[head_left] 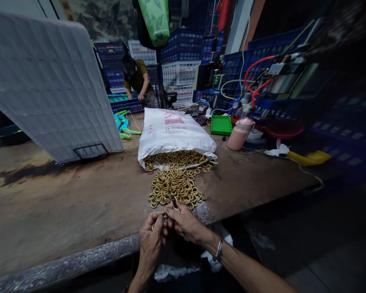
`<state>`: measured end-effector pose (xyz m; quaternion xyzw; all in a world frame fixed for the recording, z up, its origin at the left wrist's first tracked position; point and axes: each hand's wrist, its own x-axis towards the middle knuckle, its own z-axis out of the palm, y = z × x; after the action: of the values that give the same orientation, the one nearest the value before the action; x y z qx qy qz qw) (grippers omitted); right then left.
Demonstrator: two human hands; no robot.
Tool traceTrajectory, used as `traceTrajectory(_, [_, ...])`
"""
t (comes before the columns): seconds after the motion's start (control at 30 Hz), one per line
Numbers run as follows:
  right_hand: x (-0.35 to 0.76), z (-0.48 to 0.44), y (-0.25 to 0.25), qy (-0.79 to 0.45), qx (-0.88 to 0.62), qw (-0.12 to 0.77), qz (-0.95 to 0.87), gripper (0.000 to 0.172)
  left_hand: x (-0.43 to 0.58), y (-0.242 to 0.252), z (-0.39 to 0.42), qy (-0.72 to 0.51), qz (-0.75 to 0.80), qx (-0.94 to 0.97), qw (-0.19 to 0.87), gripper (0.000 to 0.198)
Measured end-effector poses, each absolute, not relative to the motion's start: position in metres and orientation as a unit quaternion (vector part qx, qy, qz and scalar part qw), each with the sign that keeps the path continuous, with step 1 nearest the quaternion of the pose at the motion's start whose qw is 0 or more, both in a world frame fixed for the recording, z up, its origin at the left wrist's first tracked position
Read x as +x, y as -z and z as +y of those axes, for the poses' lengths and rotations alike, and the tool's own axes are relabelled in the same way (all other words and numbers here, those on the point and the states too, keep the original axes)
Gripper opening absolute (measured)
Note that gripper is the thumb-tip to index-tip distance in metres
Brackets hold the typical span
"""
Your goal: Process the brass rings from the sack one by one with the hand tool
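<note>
- left hand point(151, 241): at the near edge of the bench point(64, 211), about centre. Grip closed tight on a ring point(154, 225), brass-coloured and mostly hidden by the fingers.
- right hand point(185, 223): just right of the left one, fingertips touching it. Grip pinched narrow on a dark tool point(174, 203), thin, with its tip pointing toward the far side. Can't tell what kind of tool, too small.
- bracelet point(218, 249): on the right wrist.
- ring pile point(177, 185): loose rings of the same colour, lying on the bench just beyond both hands. Its near edge almost reaches the tool tip.
- white sack point(174, 129): on its side beyond the pile, mouth open toward the near side. More rings spill from the mouth into the pile. Red print on its top face.
- grey panel point(49, 81): large and tilted, far left on the bench.
- teal parts point(122, 122): left of the sack, far side.
- green tray point(221, 124): right of the sack, far side.
- pink bottle point(240, 133): upright, just right of the tray.
- red basin point(282, 128): right of the bottle.
- yellow scoop point(308, 158): near the bench's right edge.
- co-worker point(137, 79): far back, bent over blue crates point(183, 47), well apart from the hands.
</note>
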<state>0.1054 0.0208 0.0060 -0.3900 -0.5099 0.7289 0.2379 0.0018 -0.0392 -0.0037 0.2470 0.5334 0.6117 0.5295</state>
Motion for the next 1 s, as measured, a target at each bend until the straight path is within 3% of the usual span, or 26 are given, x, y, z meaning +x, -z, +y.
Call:
traceTrajectory(0.33, [0.1050,0.0274,-0.0109,-0.530,-0.425,0.282,-0.677,0.013,0.0038,0.0029,-0.0398,-0.556,0.618,0.254,0.494,0.034])
traceTrajectory(0.63, [0.1036,0.0248,-0.0119,-0.482,-0.422,0.283,-0.714,0.010,0.0006,0.0000,-0.0433,-0.586,0.615,0.279,0.447,0.032])
traceTrajectory(1.0, [0.1031,0.0245,-0.0129,-0.539,-0.412,0.258,-0.688,0.013,-0.0004,0.0027,-0.0442,-0.565,0.523,0.217,0.600,0.030])
